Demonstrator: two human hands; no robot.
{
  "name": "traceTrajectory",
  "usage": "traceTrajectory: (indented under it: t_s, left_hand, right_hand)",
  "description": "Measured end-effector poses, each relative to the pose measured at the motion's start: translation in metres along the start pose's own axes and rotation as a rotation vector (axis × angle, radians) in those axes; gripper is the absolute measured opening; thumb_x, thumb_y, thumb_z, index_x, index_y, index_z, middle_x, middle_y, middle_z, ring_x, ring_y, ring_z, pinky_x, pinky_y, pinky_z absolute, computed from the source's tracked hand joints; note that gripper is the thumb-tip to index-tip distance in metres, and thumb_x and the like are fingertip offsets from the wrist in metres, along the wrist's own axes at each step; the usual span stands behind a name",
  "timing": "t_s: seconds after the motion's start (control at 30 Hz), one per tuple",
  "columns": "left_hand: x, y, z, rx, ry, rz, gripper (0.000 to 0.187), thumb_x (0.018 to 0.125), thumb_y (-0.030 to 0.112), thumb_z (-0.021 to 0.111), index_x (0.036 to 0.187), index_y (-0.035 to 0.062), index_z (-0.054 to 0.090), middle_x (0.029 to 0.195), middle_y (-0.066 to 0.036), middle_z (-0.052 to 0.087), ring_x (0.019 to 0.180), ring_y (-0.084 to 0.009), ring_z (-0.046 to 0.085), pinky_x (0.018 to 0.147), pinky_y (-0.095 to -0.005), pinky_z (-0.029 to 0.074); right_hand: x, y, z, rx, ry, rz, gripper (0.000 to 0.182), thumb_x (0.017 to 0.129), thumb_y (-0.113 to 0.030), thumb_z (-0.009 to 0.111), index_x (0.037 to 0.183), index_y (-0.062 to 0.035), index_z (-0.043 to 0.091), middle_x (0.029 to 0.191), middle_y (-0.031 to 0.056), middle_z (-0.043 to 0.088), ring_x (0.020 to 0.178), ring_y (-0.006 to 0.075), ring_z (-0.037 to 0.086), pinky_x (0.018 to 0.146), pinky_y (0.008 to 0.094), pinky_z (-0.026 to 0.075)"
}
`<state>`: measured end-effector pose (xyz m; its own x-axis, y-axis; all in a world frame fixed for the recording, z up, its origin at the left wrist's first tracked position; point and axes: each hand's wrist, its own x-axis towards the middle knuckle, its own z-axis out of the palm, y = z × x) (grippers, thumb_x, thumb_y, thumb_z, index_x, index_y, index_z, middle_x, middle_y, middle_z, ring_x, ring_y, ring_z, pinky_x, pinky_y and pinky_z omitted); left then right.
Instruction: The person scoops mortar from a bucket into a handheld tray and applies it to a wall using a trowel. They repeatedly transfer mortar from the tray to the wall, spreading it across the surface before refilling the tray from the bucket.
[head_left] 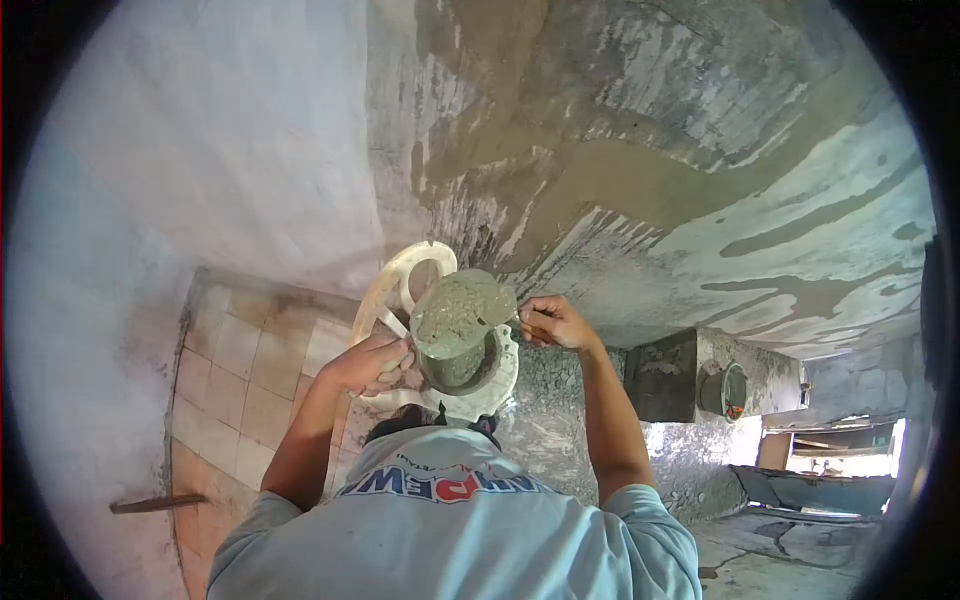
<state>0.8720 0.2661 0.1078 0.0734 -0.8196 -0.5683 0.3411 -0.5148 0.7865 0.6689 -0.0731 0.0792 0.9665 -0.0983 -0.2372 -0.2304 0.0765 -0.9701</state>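
Observation:
My left hand [375, 364] is closed round the pale handle of a flat board [445, 318] that bears wet grey mortar. At the board's right edge, my right hand [552, 322] is closed on the handle of a trowel [498, 302], whose blade lies against the mortar. Below the board, a round bucket [462, 374] with grey mortar in it is partly hidden. It sits on a worn white plastic chair [505, 372], whose curved back [376, 292] rises at the left.
Ahead stands a wall [620, 190] with wet and dry mortar patches. A stone block [665, 375] with a green container [733, 390] is at the right. Floor tiles [235, 345] lie at the left, near a wooden piece [160, 503].

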Motion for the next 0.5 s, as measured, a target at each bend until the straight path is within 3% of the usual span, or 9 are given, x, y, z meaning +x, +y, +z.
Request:
traceTrajectory:
  t_s: [0.03,0.13,0.23,0.27,0.37,0.4,0.43,0.5]
  left_hand:
    - [0.002,-0.001,-0.004,-0.039,-0.007,-0.033,0.045,0.108,0.045,0.043,0.087,0.0076,0.056,0.077,0.002,0.054,0.066,-0.0074,0.049,0.053,-0.0239,0.040]
    - [0.002,0.005,0.004,-0.028,0.143,0.025,0.045,0.108,0.045,0.043,0.086,0.0074,0.056,0.075,0.002,0.052,0.064,-0.0075,0.048,0.053,-0.0235,0.039]
    - [0.019,-0.012,-0.009,-0.094,0.096,0.081,0.045,0.108,0.044,0.043,0.086,0.0073,0.057,0.076,0.001,0.052,0.065,-0.0078,0.048,0.054,-0.0246,0.041]
    - [0.031,-0.026,-0.014,-0.127,0.114,0.143,0.044,0.108,0.044,0.044,0.088,0.0073,0.057,0.076,0.000,0.052,0.066,-0.0088,0.049,0.055,-0.0264,0.044]
    - [0.034,-0.024,0.001,-0.348,0.315,0.045,0.041,0.107,0.044,0.047,0.116,0.0063,0.061,0.089,-0.002,0.058,0.085,-0.0113,0.057,0.067,-0.0307,0.053]
    - [0.040,-0.036,-0.011,-0.279,0.256,0.054,0.043,0.107,0.043,0.048,0.127,0.0074,0.058,0.091,-0.002,0.060,0.083,-0.0126,0.060,0.063,-0.0314,0.055]
    - [0.045,-0.039,-0.003,-0.374,0.329,0.112,0.041,0.106,0.044,0.049,0.125,0.0089,0.058,0.085,-0.002,0.060,0.069,-0.0121,0.058,0.051,-0.0296,0.053]
    - [0.068,-0.083,-0.037,-0.423,0.046,0.106,0.035,0.106,0.045,0.048,0.114,0.0127,0.060,0.075,0.003,0.056,0.057,-0.0085,0.051,0.045,-0.0266,0.044]
  right_hand:
    - [0.002,0.001,0.000,-0.024,-0.004,-0.008,0.029,0.103,-0.020,0.059,0.081,-0.0027,0.064,0.064,0.0020,0.059,0.048,0.0077,0.049,0.045,0.0254,0.039]
    - [0.005,0.000,0.011,-0.019,0.052,0.088,0.031,0.104,-0.022,0.057,0.081,-0.0026,0.064,0.064,0.0024,0.059,0.048,0.0087,0.050,0.045,0.0256,0.040]
    - [0.005,0.010,0.019,0.222,0.013,0.161,0.030,0.104,-0.024,0.056,0.085,-0.0025,0.065,0.065,0.0034,0.060,0.048,0.0101,0.052,0.044,0.0260,0.040]
    - [0.004,0.009,0.025,0.308,0.028,0.133,0.032,0.104,-0.028,0.055,0.105,0.0017,0.066,0.071,0.0082,0.062,0.047,0.0128,0.051,0.043,0.0258,0.040]
    - [0.007,-0.007,0.038,0.462,0.040,0.090,0.037,0.105,-0.030,0.052,0.116,0.0030,0.065,0.074,0.0103,0.063,0.047,0.0139,0.052,0.043,0.0254,0.040]
    - [0.009,-0.016,0.043,0.445,0.081,0.098,0.039,0.105,-0.032,0.052,0.118,0.0033,0.065,0.074,0.0103,0.063,0.048,0.0139,0.052,0.043,0.0261,0.041]
    - [0.011,-0.034,0.048,0.435,0.104,0.076,0.040,0.104,-0.032,0.052,0.120,0.0037,0.064,0.076,0.0097,0.063,0.048,0.0141,0.052,0.043,0.0264,0.041]
    - [0.018,-0.061,0.052,0.365,0.152,-0.031,0.044,0.102,-0.030,0.050,0.126,0.0057,0.059,0.083,0.0100,0.065,0.054,0.0154,0.055,0.046,0.0268,0.042]
